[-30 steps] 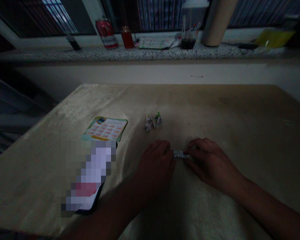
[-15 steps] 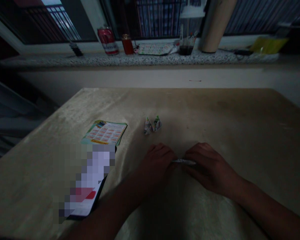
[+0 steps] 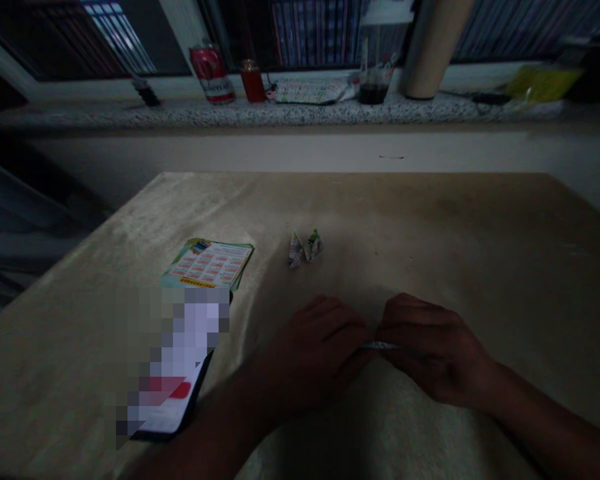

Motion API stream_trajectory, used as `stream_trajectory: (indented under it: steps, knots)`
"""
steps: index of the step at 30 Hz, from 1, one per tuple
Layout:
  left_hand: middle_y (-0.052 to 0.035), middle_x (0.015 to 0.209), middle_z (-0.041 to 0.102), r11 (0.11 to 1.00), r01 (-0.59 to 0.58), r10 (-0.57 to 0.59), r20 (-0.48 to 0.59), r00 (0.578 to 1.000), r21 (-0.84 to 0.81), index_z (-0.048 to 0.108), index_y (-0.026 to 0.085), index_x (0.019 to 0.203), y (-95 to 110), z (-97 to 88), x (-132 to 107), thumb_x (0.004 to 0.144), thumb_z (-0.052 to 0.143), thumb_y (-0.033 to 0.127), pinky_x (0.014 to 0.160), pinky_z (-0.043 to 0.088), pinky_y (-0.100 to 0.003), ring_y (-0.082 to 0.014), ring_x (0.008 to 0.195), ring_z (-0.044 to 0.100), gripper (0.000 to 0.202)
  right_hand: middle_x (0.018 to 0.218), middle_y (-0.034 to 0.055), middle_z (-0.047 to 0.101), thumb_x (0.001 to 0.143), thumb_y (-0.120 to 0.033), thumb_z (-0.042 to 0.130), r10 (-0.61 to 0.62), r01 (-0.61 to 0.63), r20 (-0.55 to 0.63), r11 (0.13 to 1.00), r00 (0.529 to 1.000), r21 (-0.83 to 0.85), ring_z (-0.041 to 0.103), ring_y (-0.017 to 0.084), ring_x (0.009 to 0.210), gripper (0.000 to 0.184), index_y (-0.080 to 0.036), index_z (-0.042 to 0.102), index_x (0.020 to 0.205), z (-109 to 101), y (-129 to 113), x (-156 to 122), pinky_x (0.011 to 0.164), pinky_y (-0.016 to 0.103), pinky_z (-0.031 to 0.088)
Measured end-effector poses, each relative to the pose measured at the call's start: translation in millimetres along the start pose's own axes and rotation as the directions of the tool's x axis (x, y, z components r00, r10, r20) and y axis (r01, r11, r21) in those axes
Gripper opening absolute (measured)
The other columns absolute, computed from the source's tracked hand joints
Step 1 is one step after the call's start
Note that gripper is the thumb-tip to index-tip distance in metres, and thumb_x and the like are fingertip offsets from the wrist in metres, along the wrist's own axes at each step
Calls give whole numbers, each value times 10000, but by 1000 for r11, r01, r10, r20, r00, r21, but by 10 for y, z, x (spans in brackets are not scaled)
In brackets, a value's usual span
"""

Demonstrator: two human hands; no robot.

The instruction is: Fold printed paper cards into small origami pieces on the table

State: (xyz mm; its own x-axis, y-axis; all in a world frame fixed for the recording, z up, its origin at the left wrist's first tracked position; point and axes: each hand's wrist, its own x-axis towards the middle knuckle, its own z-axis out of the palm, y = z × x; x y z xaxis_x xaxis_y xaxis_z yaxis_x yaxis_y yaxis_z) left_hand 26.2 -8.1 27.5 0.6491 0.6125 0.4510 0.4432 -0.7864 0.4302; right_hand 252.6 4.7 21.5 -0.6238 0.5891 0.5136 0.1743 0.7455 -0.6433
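Between my two hands is a thin folded strip of printed paper, seen nearly edge-on. My left hand is closed on its left end, with the fingertips hidden behind the knuckles. At the other end my right hand pinches the paper between thumb and curled fingers. Most of the paper is covered by the fingers. Beyond the hands, two small folded paper pieces, a left one and a right one, stand close together on the table.
A stack of printed leaflets lies on the cloth-covered table at left, with a phone nearer me. On the windowsill stand a red can, a red jar and a cup of dark liquid.
Both hands have moved slightly nearer to me and to the right, with the paper between them. They are closer together, and less of the strip shows. The folded pieces stay in place.
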Motion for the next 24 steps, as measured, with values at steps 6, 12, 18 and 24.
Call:
stream_trajectory:
  steps: [6, 12, 18, 24]
  knots:
    - [-55, 799, 673, 996, -73, 71, -51, 996, -43, 641, 129, 867, 80, -12, -15, 932, 550, 55, 706, 473, -306, -160, 710, 546, 134, 748, 44, 676, 902, -83, 649, -19, 19, -5, 1000, 1000, 21, 607, 191, 698, 191, -191, 738, 1031, -11, -62, 23, 649, 362, 479]
    - [-42, 838, 683, 996, -10, 5, -46, 999, -94, 650, 129, 935, 43, -6, 7, 962, 576, 83, 677, 453, -262, -141, 736, 575, 91, 824, 56, 698, 930, -78, 609, 10, -9, 82, 1000, 997, -12, 610, 184, 734, 208, -187, 697, 1084, -81, -66, 13, 698, 368, 497]
    - [-15, 815, 674, 998, 7, -9, -29, 1000, -67, 643, 164, 986, 4, 12, -51, 942, 590, 69, 635, 413, -256, -132, 698, 568, 118, 798, 45, 711, 878, -42, 651, -56, 60, 52, 994, 997, -91, 610, 183, 679, 346, -190, 648, 1191, -74, -37, -48, 687, 378, 504]
    - [-35, 827, 668, 994, 10, -7, 23, 1000, -107, 643, 146, 978, 50, -22, -30, 987, 553, 133, 662, 438, -254, -137, 724, 580, 92, 675, 21, 655, 848, -39, 650, -74, 74, 5, 992, 997, -105, 587, 169, 598, 221, -177, 682, 1017, -35, -52, -47, 610, 343, 467]
